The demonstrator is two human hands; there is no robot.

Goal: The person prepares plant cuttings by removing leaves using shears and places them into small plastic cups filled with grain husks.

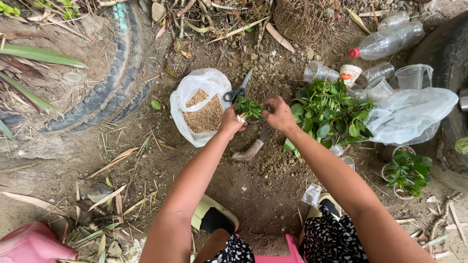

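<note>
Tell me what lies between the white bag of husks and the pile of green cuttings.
In the head view, between the bag and the cuttings are black-handled scissors on the soil and both hands, left and right, holding a small leafy cup.

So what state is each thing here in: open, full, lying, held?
White plastic bag: open, holding tan husk-like material.
Scissors: lying on soil, blades closed.
Small cup of green cuttings: held by left hand, touched by right hand.
Red-capped bottle: lying, capped.
Clear cups: empty.
</note>
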